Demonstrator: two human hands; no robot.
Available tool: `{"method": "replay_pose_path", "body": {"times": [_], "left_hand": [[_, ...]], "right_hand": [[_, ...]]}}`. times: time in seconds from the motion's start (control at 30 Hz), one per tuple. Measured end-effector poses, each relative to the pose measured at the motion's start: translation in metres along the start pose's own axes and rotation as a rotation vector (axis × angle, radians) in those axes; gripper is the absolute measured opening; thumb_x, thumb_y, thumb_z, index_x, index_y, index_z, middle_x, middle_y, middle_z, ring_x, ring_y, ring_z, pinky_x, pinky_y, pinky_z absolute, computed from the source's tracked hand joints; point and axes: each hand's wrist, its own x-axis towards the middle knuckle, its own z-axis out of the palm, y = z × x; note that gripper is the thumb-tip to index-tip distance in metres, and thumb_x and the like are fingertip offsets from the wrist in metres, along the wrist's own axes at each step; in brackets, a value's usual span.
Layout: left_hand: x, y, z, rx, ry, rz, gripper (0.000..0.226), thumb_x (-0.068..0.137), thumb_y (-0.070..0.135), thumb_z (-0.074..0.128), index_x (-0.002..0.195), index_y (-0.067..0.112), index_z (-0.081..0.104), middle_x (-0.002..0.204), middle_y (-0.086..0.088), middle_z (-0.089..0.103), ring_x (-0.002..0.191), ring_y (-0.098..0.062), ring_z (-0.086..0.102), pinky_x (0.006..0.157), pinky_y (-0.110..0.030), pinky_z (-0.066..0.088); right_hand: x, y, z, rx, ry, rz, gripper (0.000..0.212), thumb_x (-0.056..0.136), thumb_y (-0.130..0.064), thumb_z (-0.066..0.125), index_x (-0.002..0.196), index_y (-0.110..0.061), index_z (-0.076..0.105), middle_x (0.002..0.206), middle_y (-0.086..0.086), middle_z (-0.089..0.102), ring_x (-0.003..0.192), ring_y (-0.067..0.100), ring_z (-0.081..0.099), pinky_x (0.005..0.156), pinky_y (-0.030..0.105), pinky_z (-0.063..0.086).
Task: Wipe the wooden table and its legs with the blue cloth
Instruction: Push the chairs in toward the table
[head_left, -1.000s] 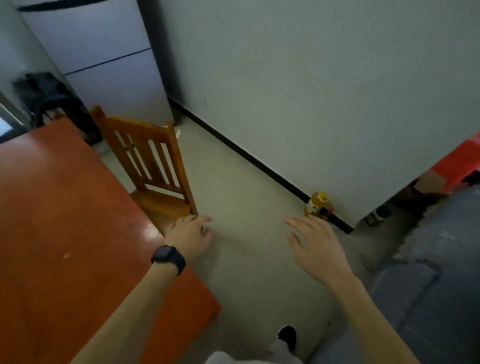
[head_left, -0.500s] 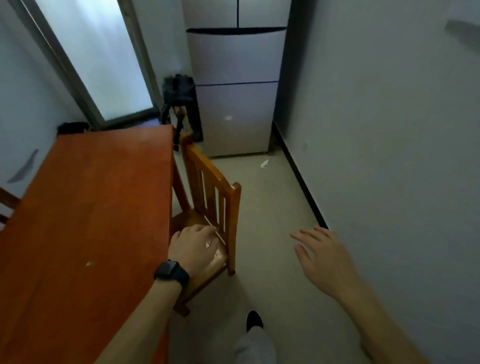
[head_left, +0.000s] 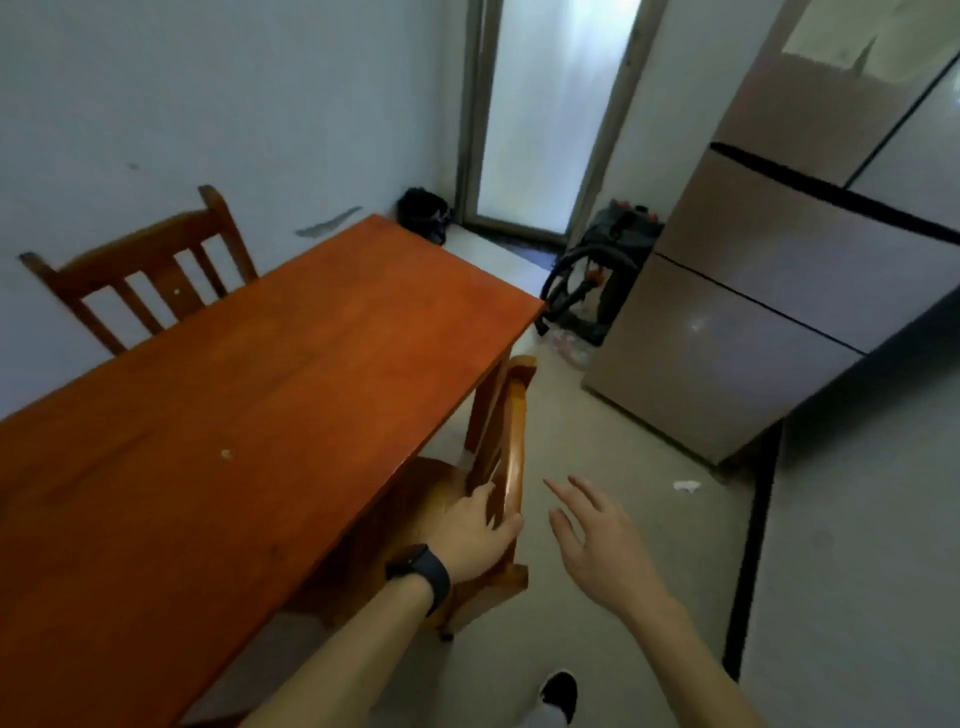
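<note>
— How far has the person got with the wiping?

— By the look of it, nowhere yet. No blue cloth shows anywhere in the head view: not on the tabletop (head_left: 260, 389), not on the floor, not in either hand. It has to be fetched first.

— What are the hands doing, then?

— The left hand (head_left: 470, 535), the one with the dark watch (head_left: 421, 571), is on the back of the nearer chair (head_left: 511, 415), which is tucked against the table's long side. Its fingers (head_left: 483, 493) curl round the top rail. The right hand (head_left: 602, 551) hangs in the air just beside that chair, fingers spread and loosely straight, holding nothing.

— Any sign the wood has been wiped?

— None one could swear to. The tabletop is bare orange-brown wood with no wet streaks, and a small pale speck (head_left: 226, 453) lies on it toward the near end. That suggests an untouched surface, though it is only a judgement.

— And the legs?

— Only one table leg (head_left: 480, 410) shows, just behind the chair's back; the others are hidden under the top. A second chair (head_left: 150, 270) stands on the opposite side, by the wall.

— So what is left?

— Everything: get the cloth, wipe the top, then each leg. The grip on the chair probably serves to clear the way to them.
</note>
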Motion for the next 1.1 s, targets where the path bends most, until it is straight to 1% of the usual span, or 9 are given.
{"method": "replay_pose_path", "body": {"times": [0.1,0.17,0.37,0.47,0.57,0.7,0.8,0.97,1.1], "left_hand": [[0.006,0.011,0.015,-0.135,0.052,-0.068,0.046,0.087,0.050,0.058,0.131,0.037,0.049,0.121,0.009,0.062,0.108,-0.011,0.060,0.098,-0.041,0.051],[0.003,0.025,0.021,-0.215,0.109,-0.177,0.043,0.093,0.046,0.056,0.133,0.034,0.049,0.124,0.007,0.062,0.105,-0.010,0.058,0.095,-0.033,0.049],[-0.004,0.048,0.055,-0.282,0.254,-0.474,0.048,0.093,0.058,0.046,0.135,0.034,0.047,0.108,0.007,0.062,0.088,-0.015,0.064,0.080,-0.036,0.059],[-0.001,0.061,0.074,-0.061,0.342,-0.585,0.045,0.091,0.054,0.043,0.130,0.030,0.045,0.113,0.000,0.062,0.092,-0.021,0.063,0.078,-0.039,0.057],[0.006,0.073,0.093,0.185,0.438,-0.665,0.038,0.098,0.051,0.038,0.122,0.022,0.044,0.113,-0.005,0.060,0.102,-0.030,0.059,0.081,-0.039,0.049],[0.002,0.069,0.103,0.527,0.464,-0.572,0.040,0.103,0.056,0.027,0.109,0.021,0.047,0.086,0.001,0.060,0.077,-0.023,0.059,0.072,-0.036,0.043],[-0.011,0.056,0.093,0.544,0.386,-0.532,0.040,0.101,0.060,0.022,0.102,0.025,0.041,0.072,0.007,0.047,0.066,-0.018,0.050,0.066,-0.034,0.037],[-0.035,0.033,0.096,0.675,0.344,-0.485,0.050,0.099,0.064,0.022,0.115,0.025,0.048,0.094,0.003,0.064,0.084,-0.019,0.061,0.070,-0.033,0.042],[-0.024,0.037,0.091,0.693,0.289,-0.496,0.046,0.098,0.061,0.028,0.112,0.022,0.048,0.086,0.002,0.063,0.075,-0.021,0.060,0.074,-0.035,0.048]], "right_hand": [[0.067,0.008,-0.007,-0.074,-0.137,-0.146,0.050,0.102,-0.054,0.032,0.149,-0.054,0.017,0.164,-0.011,-0.001,0.151,0.019,-0.004,0.122,0.047,0.011],[0.108,0.014,-0.011,-0.298,-0.181,-0.312,0.052,0.101,-0.058,0.027,0.151,-0.051,0.015,0.165,-0.006,-0.010,0.150,0.024,-0.015,0.122,0.050,0.005],[0.213,0.019,-0.021,-0.635,-0.265,-0.628,0.057,0.095,-0.068,0.017,0.143,-0.045,0.038,0.165,-0.001,0.003,0.147,0.031,-0.024,0.116,0.059,-0.011],[0.235,0.023,-0.028,-0.646,-0.283,-0.706,0.060,0.093,-0.070,0.014,0.138,-0.044,0.044,0.164,-0.003,0.010,0.147,0.031,-0.023,0.115,0.060,-0.011],[0.231,0.026,-0.025,-0.624,-0.289,-0.766,0.068,0.093,-0.070,0.010,0.132,-0.032,0.051,0.158,-0.001,0.029,0.150,0.028,-0.014,0.117,0.064,-0.005],[0.204,0.036,-0.024,-0.655,-0.272,-0.787,0.082,0.083,-0.083,0.010,0.127,-0.028,0.052,0.146,-0.002,0.044,0.148,0.027,0.013,0.113,0.069,-0.001],[0.192,0.043,-0.031,-0.718,-0.222,-0.861,0.088,0.077,-0.090,0.009,0.119,-0.030,0.057,0.136,-0.004,0.052,0.141,0.026,0.026,0.113,0.068,-0.002],[0.177,0.081,-0.032,-0.708,-0.230,-0.936,0.079,0.076,-0.091,0.018,0.116,-0.035,0.055,0.126,-0.006,0.057,0.133,0.022,0.038,0.114,0.059,0.005],[0.179,0.100,-0.018,-0.750,-0.186,-0.933,0.071,0.081,-0.086,0.027,0.114,-0.034,0.060,0.111,-0.006,0.068,0.115,0.023,0.058,0.110,0.059,0.016]]}}
